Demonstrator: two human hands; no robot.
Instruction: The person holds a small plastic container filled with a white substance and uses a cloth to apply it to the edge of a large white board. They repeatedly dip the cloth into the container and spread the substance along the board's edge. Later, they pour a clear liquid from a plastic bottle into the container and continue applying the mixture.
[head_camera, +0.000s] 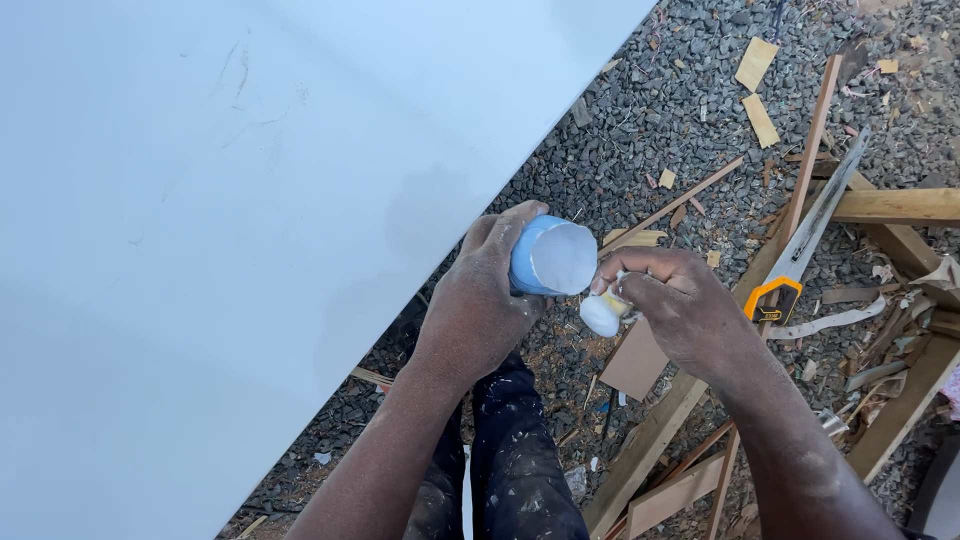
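Note:
My left hand (478, 300) grips a blue tub (548, 258) filled level with white paste, holding it over the gravel beside the edge of a large white board (230, 220). My right hand (680, 310) is closed on a small tool (606, 308) whose tip carries a lump of white paste, just right of and below the tub. Both hands are dusted with white powder. The tool's body is mostly hidden inside my fingers.
A hand saw (805, 240) with a yellow and black handle lies on wooden planks (660, 430) to the right. Timber offcuts (756, 62) and strips are scattered over dark gravel (650, 110). My paint-spattered trouser legs (515, 470) stand below.

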